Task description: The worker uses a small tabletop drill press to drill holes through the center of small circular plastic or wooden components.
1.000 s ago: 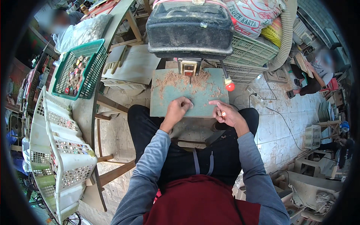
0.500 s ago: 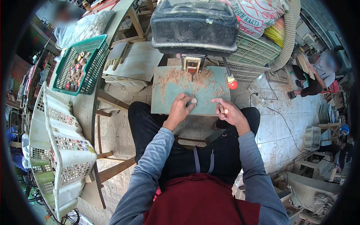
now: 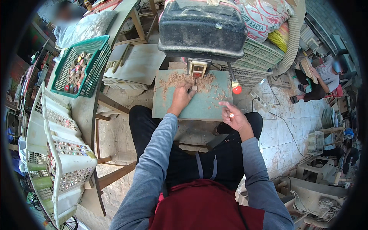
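A drill press with a black dusty housing [image 3: 201, 32] stands in front of me, its thin bit [image 3: 194, 81] pointing down over a green board [image 3: 180, 112]. My left hand [image 3: 183, 97] is closed on a small pale round wooden piece [image 3: 194, 88], right at the bit. Its fingers lie among the wood shavings [image 3: 172, 80]. Over the board's right front corner, my right hand [image 3: 234, 118] is curled palm up around a small orange-and-white piece [image 3: 231, 114]. What else that palm may hold is hidden by the fingers.
A green basket [image 3: 100, 57] of small round pieces sits on the left bench, above a tilted white crate [image 3: 73, 153]. A red ball-ended lever [image 3: 237, 89] hangs right of the board. Cables cross the tiled floor [image 3: 283, 130]; a seated person [image 3: 326, 74] handles a board at right.
My left hand has moved forward across the board with the round wooden piece, bringing it to the bit. My right hand stays near the right front corner, its fingers slightly shifted.
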A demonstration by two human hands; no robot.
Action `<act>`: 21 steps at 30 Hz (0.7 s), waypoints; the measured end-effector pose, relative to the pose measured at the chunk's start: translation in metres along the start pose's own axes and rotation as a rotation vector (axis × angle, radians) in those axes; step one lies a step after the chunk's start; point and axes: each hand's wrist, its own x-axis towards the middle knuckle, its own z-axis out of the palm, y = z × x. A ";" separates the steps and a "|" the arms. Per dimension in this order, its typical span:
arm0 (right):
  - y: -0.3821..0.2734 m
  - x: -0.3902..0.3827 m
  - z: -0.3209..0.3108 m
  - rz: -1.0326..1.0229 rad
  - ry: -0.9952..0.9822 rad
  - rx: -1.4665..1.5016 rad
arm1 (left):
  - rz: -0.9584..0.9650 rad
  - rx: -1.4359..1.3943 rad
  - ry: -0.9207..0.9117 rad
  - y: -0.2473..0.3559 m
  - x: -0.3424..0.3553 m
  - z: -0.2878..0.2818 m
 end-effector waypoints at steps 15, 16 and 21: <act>-0.098 -0.042 0.116 -0.499 0.424 -0.916 | -0.096 -0.028 -0.005 0.002 0.001 0.001; -0.099 -0.041 0.121 -0.484 0.422 -1.004 | -0.111 -0.047 -0.005 0.000 0.000 0.002; -0.091 -0.021 0.103 -0.444 0.391 -1.127 | -0.051 -0.052 0.045 -0.004 0.001 0.005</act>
